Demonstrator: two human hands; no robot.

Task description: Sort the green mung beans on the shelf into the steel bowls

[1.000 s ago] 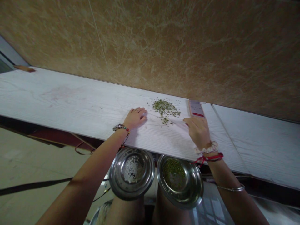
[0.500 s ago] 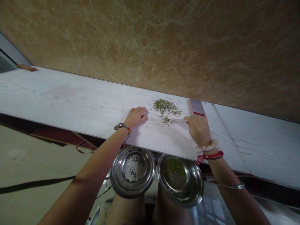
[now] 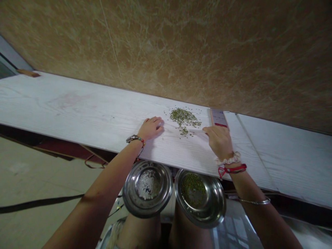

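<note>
Small green beans (image 3: 183,117), resembling mung beans, lie in a loose patch on the white wood-grain board (image 3: 103,117). Left of them, my left hand (image 3: 151,128) rests palm down on the board, fingers stretched out and a little apart. On the other side, my right hand (image 3: 219,140) is closed in a pinch near the patch's lower right edge. A faint pale sliver shows by its fingertips, too blurred to name. Below the board's front edge stand two steel bowls: the left bowl (image 3: 128,193) contains white grains (image 3: 148,185), the right bowl (image 3: 216,204) green beans.
A phone (image 3: 218,117) with a lit screen lies just beyond my right hand, by the brown marbled wall (image 3: 166,52). A brown wooden piece (image 3: 28,73) sits at the board's far left end. Both bowls are over my knees, and a dark strap (image 3: 44,203) crosses at lower left.
The view has shifted very slightly. Both hands keep nearly the same places, and the bean patch looks the same.
</note>
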